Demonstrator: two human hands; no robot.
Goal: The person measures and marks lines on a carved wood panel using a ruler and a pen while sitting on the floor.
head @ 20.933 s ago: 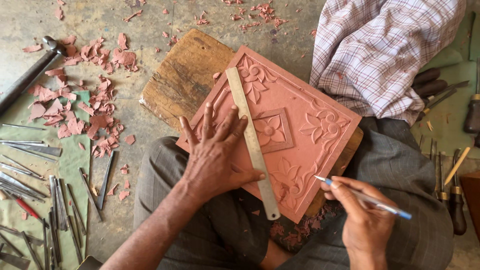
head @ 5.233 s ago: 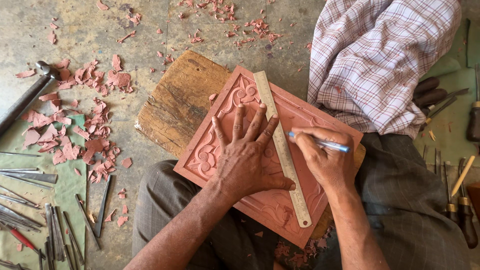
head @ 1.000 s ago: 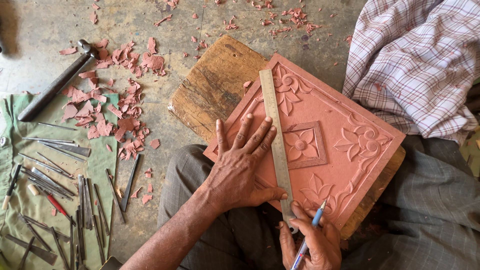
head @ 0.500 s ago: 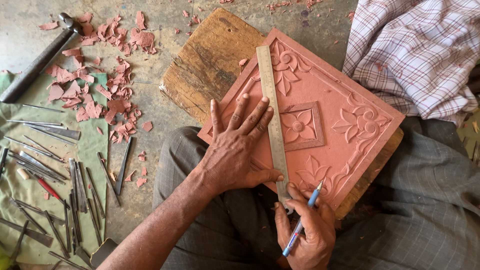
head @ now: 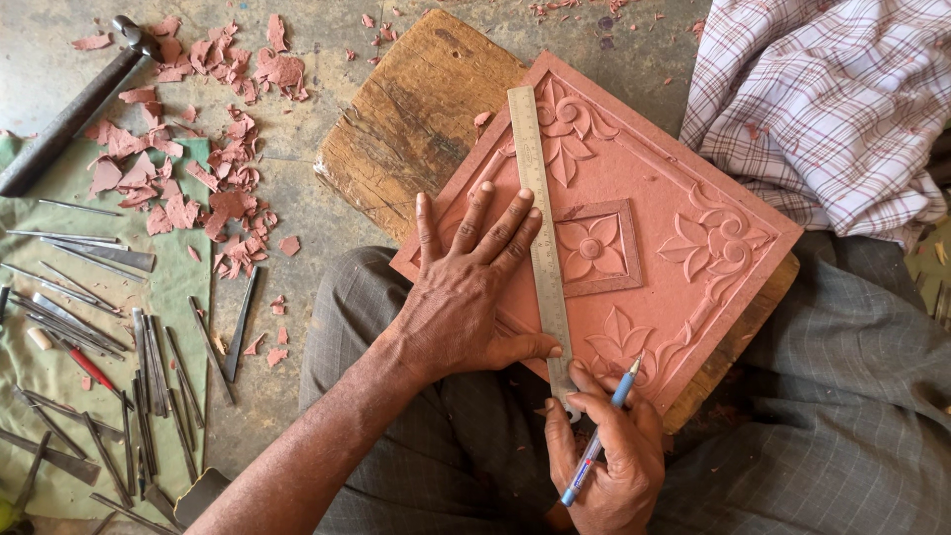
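The ruler is laid lengthwise across the tile, pinned flat by the left hand. At its near end, the pen is pinched in the right hand's closed grip, tip touching the tile's edge.

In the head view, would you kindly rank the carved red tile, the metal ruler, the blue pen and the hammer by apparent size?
1. carved red tile, clearly largest.
2. metal ruler, longest of the slim tools.
3. hammer, partly cut off at the frame edge, so unsure.
4. blue pen, smallest.

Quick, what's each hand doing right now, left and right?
Left hand: open, pressed flat on the long steel ruler and the carved reddish stone tile.
Right hand: closed around a blue pen.
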